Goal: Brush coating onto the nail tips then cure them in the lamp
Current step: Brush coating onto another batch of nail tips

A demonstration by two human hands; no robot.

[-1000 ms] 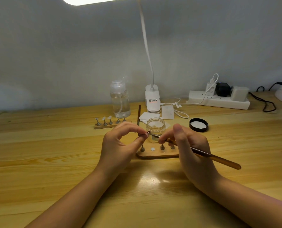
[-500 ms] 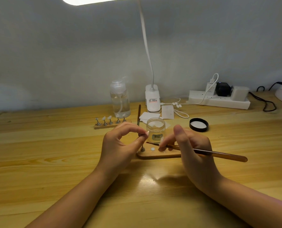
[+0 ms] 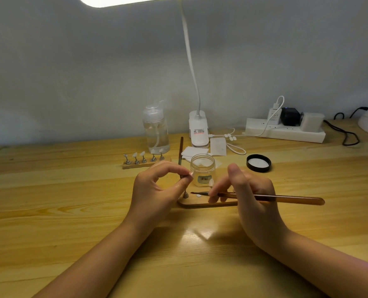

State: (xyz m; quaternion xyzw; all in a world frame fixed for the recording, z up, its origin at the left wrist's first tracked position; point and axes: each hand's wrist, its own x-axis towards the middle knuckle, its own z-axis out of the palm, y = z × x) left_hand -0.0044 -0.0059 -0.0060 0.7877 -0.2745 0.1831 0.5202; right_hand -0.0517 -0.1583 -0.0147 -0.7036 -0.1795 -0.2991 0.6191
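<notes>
Right hand [image 3: 252,201] holds brush [image 3: 264,197] level (bristles pointing left).

Two bare forearms enter from 6 o'clock, no sleeves visible. Left hand [image 3: 157,190] and right hand [image 3: 252,201]: no rings, watch or bracelets seen. Fingernails short, unpainted as far as visible.

wall: plain grey-white painted wall [image 3: 71,72] is running behind the whole desk, evenly lit
desk: pale yellow pine-plank desk [image 3: 49,211] is butting against the wall, glossy top reflecting glare near the front centre
light: bright white oblong lamp head [image 3: 123,0] is glowing at the top edge, hanging on a thin white gooseneck arm [image 3: 190,61]
floor/windows: not showing
</notes>
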